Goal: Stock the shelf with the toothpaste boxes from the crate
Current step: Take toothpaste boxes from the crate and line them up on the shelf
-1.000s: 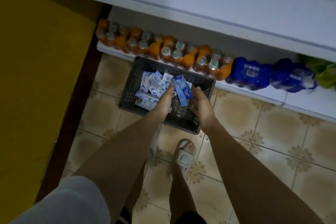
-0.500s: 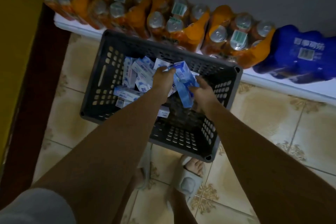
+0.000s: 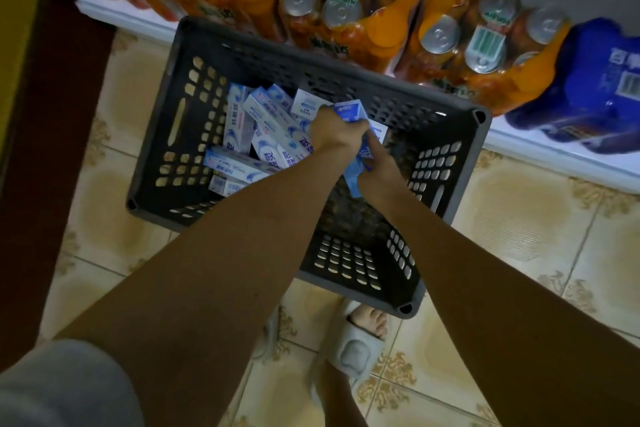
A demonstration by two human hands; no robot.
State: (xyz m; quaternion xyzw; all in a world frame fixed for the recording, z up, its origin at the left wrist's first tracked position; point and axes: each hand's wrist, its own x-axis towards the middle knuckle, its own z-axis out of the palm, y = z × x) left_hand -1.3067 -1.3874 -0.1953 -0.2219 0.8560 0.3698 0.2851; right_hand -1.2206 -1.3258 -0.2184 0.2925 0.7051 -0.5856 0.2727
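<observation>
Seen from the head camera, a dark grey plastic crate (image 3: 221,55) sits on beige patterned floor tiles (image 3: 519,218), against a low white shelf (image 3: 554,163) lined with shrink-wrapped orange soda cans (image 3: 467,45) and a blue pack (image 3: 595,90). Over the crate, the left hand (image 3: 334,130) and right hand (image 3: 379,172) together grip blue toothpaste boxes (image 3: 349,111); white toothpaste boxes (image 3: 263,135) lie heaped in its left half. A sandalled foot (image 3: 356,340) stands below.
</observation>
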